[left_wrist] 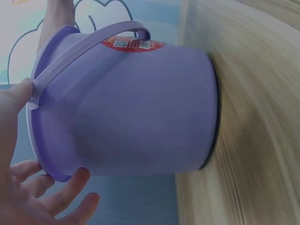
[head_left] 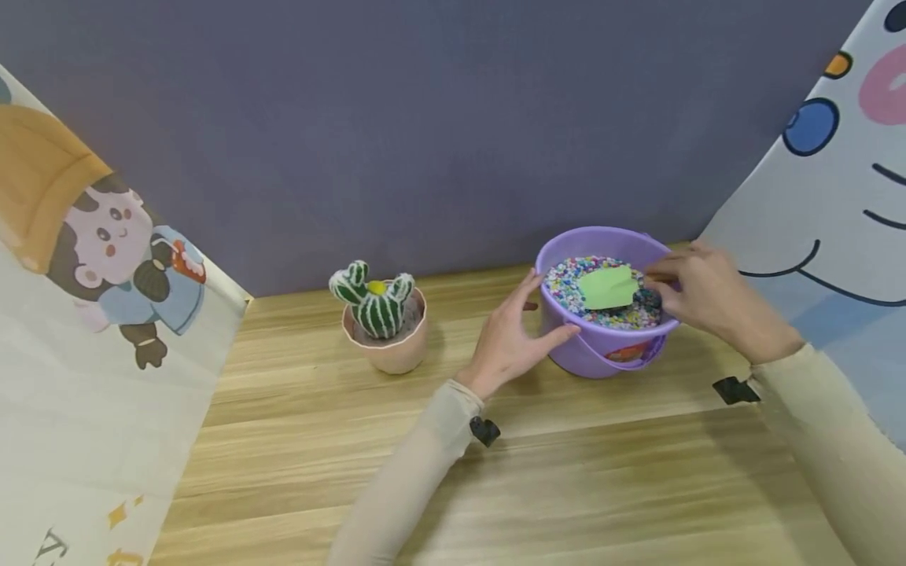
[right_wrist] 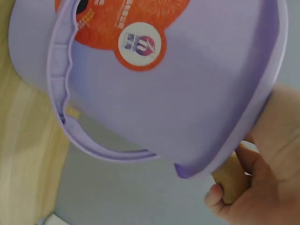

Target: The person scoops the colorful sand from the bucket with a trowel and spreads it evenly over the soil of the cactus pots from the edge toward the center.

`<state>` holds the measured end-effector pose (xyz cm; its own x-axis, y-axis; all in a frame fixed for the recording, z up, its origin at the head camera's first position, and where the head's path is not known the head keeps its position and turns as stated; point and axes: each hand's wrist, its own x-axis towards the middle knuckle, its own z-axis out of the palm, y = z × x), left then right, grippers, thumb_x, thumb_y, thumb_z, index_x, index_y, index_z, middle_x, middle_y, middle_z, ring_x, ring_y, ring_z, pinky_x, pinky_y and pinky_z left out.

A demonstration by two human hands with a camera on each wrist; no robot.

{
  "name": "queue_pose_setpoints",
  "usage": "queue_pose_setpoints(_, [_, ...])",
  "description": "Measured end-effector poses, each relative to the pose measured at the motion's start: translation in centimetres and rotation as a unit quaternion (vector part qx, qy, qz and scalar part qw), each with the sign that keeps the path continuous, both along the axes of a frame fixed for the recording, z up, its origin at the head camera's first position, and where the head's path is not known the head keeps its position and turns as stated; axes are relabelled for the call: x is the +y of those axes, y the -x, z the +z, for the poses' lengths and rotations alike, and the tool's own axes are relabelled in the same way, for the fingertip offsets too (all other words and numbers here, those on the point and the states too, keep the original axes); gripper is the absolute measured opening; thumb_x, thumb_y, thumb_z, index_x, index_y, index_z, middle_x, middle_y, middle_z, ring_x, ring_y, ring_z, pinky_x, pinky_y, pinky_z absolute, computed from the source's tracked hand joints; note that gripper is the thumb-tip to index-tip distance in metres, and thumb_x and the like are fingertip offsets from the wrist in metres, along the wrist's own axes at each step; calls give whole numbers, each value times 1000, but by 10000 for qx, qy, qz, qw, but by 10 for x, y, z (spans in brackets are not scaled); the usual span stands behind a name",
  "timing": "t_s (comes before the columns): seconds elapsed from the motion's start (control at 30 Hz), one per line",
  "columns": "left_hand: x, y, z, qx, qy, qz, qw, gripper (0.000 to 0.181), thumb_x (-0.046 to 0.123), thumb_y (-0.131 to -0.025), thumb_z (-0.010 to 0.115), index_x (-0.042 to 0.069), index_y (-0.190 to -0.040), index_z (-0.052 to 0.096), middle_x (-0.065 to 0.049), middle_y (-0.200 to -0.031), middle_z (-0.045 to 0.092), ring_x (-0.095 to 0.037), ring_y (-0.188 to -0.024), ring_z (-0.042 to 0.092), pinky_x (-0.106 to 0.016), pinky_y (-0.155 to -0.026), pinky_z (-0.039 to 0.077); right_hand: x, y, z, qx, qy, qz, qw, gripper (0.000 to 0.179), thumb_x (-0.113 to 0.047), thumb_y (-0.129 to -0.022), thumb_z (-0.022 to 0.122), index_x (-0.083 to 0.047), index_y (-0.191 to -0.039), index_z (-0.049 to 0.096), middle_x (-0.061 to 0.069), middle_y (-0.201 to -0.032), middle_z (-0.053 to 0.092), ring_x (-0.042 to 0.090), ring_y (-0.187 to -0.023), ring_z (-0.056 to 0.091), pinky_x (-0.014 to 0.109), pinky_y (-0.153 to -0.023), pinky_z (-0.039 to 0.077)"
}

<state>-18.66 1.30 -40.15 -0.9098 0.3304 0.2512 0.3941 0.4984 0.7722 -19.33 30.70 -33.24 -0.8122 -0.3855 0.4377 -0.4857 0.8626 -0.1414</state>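
A purple bucket [head_left: 591, 346] stands upright on the wooden table, holding small multicoloured beads [head_left: 566, 283]. My right hand [head_left: 701, 295] reaches over its right rim and grips a small shovel by its wooden handle [right_wrist: 232, 180]. The shovel's light green blade [head_left: 607, 288] lies over the beads, inside the bucket. On the opposite side, my left hand [head_left: 506, 338] touches the bucket's rim, its thumb by the base of the carry handle [left_wrist: 89, 47] and its fingers spread along the outside. The carry handle hangs down at the front.
A green knitted cactus [head_left: 378, 314] sits in a pale pink pot [head_left: 396, 358] left of the bucket. A grey-blue wall [head_left: 396, 134] rises behind the table [head_left: 340, 448]. Printed cartoon panels [head_left: 85, 377] flank both sides.
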Motion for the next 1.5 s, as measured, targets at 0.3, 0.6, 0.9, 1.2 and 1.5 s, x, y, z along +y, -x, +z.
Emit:
queue_pose_setpoints(0.3, [1,0,1,-72,13,-26,10000,97,65,-87,79,31,-167,35,9,-176,28,-17,-132,64,-43,-101,59,2,-3,-1,-459,291,-219,9983,19,-7,-90,81,2,-107,82,20,-102,82,44,-108,67,59,-90,51])
queue_pose_setpoints(0.6, [1,-1,1,-72,-7,-17,10000,99,65,-88,79,32,-168,32,14,-176,24,-18,-131,65,-43,-100,59,16,-11,8,-692,380,-553,9953,20,-11,-92,82,-3,-110,83,18,-105,82,25,-81,59,33,-66,43])
queue_pose_setpoints(0.9, [-1,-1,1,0,20,-29,10000,98,65,-88,78,32,-168,31,12,-177,24,-18,-130,65,-44,-101,59,24,-17,4,-1033,793,-883,9875,33,-25,-97,78,-3,-122,79,20,-109,81,37,-100,65,46,-75,48])
queue_pose_setpoints(1.2, [-2,0,-3,135,26,36,9999,99,65,-88,78,32,-168,32,12,-176,26,-19,-130,65,-47,-102,58,25,-20,4,-848,881,-825,9891,34,-24,-96,79,-2,-122,79,23,-108,80,41,-103,67,54,-80,50])
queue_pose_setpoints(1.5, [0,1,-7,171,-29,100,9998,98,67,-87,77,32,-168,33,15,-176,25,-28,-158,40,-63,-123,39,25,-20,5,-818,875,-885,9889,33,-23,-97,78,-1,-122,78,24,-110,79,43,-106,66,57,-81,49])
